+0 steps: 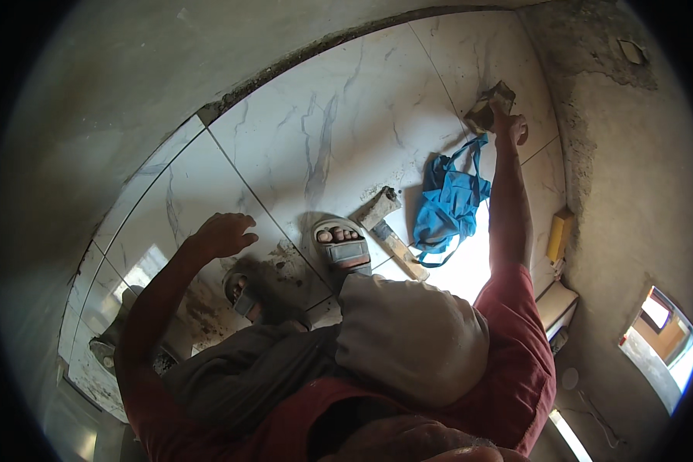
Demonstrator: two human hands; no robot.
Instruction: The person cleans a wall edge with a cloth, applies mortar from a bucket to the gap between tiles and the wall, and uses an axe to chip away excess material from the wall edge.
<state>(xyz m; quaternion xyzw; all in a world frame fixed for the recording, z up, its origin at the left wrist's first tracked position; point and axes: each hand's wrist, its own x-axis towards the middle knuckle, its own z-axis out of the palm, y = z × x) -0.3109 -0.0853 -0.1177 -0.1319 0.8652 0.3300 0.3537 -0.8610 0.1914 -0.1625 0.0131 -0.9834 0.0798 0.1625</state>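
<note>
Far across the tiled floor (277, 115), the right hand (508, 128) touches a grimy block (481, 114) beyond a blue bag (449, 202); its grip can't be told. The left hand (222, 236) hangs empty, fingers loosely spread. Flooring looks laid; dirt (200, 306) remains.

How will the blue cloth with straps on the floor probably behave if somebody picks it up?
The blue cloth with straps is probably floppy: it lies crumpled in soft folds. It may be light, since the fabric looks thin, though I cannot see whether it wraps anything. Pushed, it might slide or bunch up, because the floor tiles look smooth.
</note>
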